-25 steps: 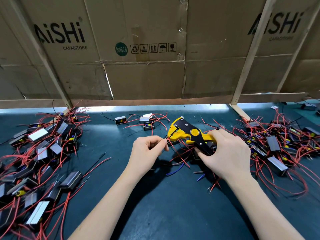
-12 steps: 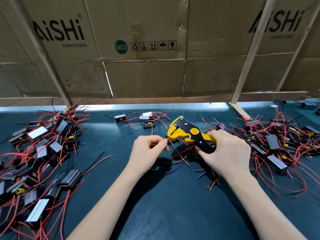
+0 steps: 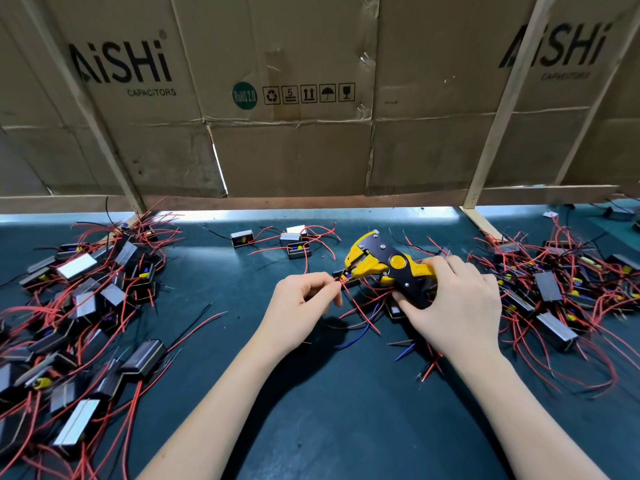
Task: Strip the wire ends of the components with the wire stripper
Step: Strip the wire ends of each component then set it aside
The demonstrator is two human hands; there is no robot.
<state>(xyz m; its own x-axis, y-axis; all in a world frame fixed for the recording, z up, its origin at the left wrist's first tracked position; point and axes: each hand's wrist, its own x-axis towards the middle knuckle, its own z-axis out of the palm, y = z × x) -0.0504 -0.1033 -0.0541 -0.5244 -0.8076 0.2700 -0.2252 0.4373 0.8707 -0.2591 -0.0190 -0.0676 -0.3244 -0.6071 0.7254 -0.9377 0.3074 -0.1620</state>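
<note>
My right hand [image 3: 457, 306] has its grip wrapped round the black handles of the yellow-and-black wire stripper [image 3: 384, 263], whose head points left and sits just above the worktop [image 3: 311, 410]. My left hand [image 3: 298, 306] pinches a red wire [image 3: 356, 303] between thumb and fingertip, holding its end right at the stripper's mouth; whether the end is actually inside the teeth I cannot tell. The component that wire belongs to is mostly hidden beneath the tool and my right hand. A few loose red and blue wire pieces lie on the dark mat between my wrists. Just beyond the tool sit three small components [image 3: 294, 240] with red leads. A large heap of components [image 3: 79, 299] covers the left side, and another heap [image 3: 561, 289] lies to the right. Cardboard boxes [image 3: 294, 150] marked AiSHi stand along the back.
</note>
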